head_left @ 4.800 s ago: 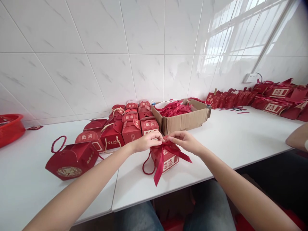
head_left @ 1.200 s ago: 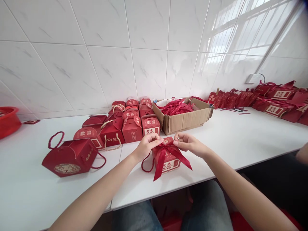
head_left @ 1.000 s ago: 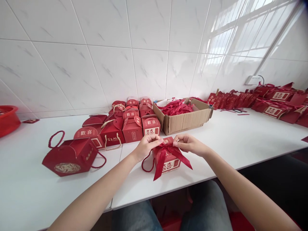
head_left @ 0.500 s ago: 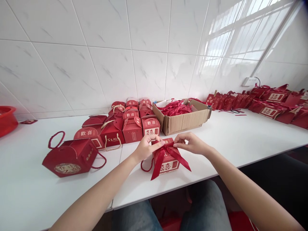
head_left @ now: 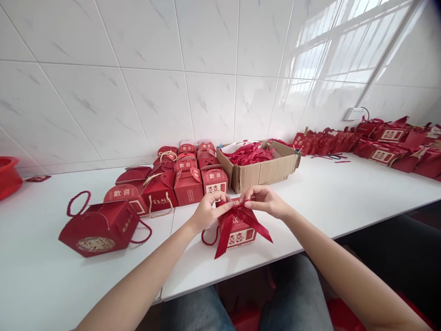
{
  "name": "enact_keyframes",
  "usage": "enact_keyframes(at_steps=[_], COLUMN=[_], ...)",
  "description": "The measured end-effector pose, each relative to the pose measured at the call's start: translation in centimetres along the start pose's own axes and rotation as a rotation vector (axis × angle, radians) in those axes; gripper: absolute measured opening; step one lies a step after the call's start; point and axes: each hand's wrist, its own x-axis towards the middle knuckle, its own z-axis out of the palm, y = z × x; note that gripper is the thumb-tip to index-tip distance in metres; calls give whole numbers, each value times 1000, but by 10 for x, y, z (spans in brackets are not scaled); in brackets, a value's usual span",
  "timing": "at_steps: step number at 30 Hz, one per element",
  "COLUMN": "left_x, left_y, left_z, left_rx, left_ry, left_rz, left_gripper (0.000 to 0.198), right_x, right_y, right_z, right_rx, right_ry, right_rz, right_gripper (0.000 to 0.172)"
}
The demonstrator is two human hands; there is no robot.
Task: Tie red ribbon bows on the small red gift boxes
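In front of me a small red gift box [head_left: 240, 236] with pale printed characters stands upright on the white table. A dark red ribbon [head_left: 226, 234] is tied in a bow at its top, and its two tails hang down the front. My left hand [head_left: 209, 211] pinches the bow's left side. Closed on the ribbon's right side is my right hand [head_left: 265, 202], its fingertips close to the knot. A red cord handle [head_left: 210, 236] loops out at the box's left.
Several red gift boxes [head_left: 189, 188] stand behind to the left, and a larger corded box [head_left: 98, 230] sits at left. A cardboard box [head_left: 265, 174] holds red ribbons [head_left: 250, 154]. More red boxes [head_left: 386, 154] and scissors [head_left: 334, 156] lie at right; a red basin [head_left: 8, 177] is far left.
My right hand has moved left, nearer to the knot and my left hand. My left hand keeps its pinch on the bow, and the box stays in place.
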Motion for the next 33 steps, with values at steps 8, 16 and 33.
enact_keyframes(at_steps=[8,16,33], left_x=[-1,-3,-2], left_y=[-1,-2,-1], left_z=[3,2,2], left_rx=[-35,-50,-124], left_ry=[8,-7,-7], left_rz=[-32,-13,-35], left_gripper=[29,28,33], right_x=[2,6,10], right_y=[1,-6,-4], right_z=[6,15,19], right_rx=[19,-35,101], right_ry=[65,85,97], right_rz=[-8,40,88], right_gripper=[27,36,42])
